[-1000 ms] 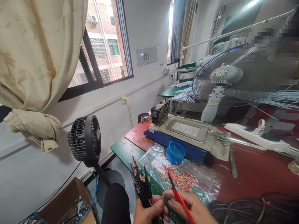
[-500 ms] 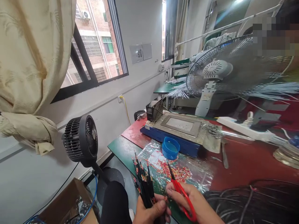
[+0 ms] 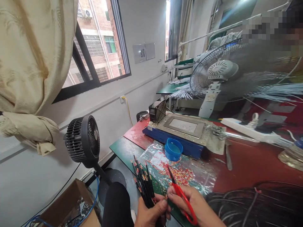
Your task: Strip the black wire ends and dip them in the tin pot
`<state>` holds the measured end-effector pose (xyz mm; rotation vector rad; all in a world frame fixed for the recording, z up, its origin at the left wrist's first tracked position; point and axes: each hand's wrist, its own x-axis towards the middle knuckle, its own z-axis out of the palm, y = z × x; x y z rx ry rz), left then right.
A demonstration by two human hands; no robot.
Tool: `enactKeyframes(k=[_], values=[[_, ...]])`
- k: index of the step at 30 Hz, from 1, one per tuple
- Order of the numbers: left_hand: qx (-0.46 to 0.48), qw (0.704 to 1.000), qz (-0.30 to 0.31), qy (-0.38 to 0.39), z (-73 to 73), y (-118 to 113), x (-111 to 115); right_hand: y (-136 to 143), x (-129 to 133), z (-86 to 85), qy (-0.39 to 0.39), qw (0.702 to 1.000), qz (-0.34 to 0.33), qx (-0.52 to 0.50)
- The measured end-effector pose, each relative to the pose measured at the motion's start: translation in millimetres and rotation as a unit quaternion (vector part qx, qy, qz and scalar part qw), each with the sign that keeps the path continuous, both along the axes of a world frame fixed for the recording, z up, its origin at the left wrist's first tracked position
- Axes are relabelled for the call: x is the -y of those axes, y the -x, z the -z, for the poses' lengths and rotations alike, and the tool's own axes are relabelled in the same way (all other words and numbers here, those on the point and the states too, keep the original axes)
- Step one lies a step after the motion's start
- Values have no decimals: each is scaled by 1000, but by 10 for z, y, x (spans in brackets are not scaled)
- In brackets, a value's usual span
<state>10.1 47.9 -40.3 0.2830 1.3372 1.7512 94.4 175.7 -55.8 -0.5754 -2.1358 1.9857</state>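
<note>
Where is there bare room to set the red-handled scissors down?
The red tabletop looks bare between the flat metal tool, the clear container and the black cable coil; so does the green corner left of the clear plastic bag. Crowded: around the round blue plastic dish and the red and yellow clippings.

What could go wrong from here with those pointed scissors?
The red-handled metal scissors are close to the left hand, so a slip might nick a finger. The loose red and yellow scraps lie on a crinkled clear plastic sheet; a snag could scatter them.
</note>
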Motion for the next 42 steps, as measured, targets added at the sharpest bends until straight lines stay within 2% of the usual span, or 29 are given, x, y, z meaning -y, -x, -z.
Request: enactKeyframes(k=[5, 8, 11, 14, 16, 18, 21, 23, 31, 35, 42], values=[[11, 1000, -8, 9, 32, 6, 11, -13, 5, 16, -20, 1000, 20, 0], [-5, 999, -12, 40, 80, 22, 17, -48, 42, -73, -143, 988, 35, -42], [4, 998, -34, 60, 104, 28, 18, -78, 81, -179, -270, 957, 42, -95], [45, 995, -63, 56, 83, 39, 20, -80, 87, -244, -306, 947, 22, -101], [44, 997, -55, 41, 58, 58, 25, -73, 73, -262, -327, 940, 13, -94], [48, 998, -41, 23, 40, 85, 33, -72, 53, -265, -387, 917, 34, -92], [98, 994, -45, 5, 35, 120, 53, -93, 24, -249, -513, 844, 100, -121], [123, 991, -51, -4, 36, 131, 66, -116, 7, -229, -558, 809, 118, -142], [106, 991, -80, -11, -3, 116, 77, -163, -13, -158, -605, 786, 44, -116], [78, 993, -86, -9, 31, 113, 75, -169, -27, -129, -621, 776, 23, -110], [68, 993, -92, -15, 79, 120, 82, -150, -19, -124, -643, 755, 47, -121]])
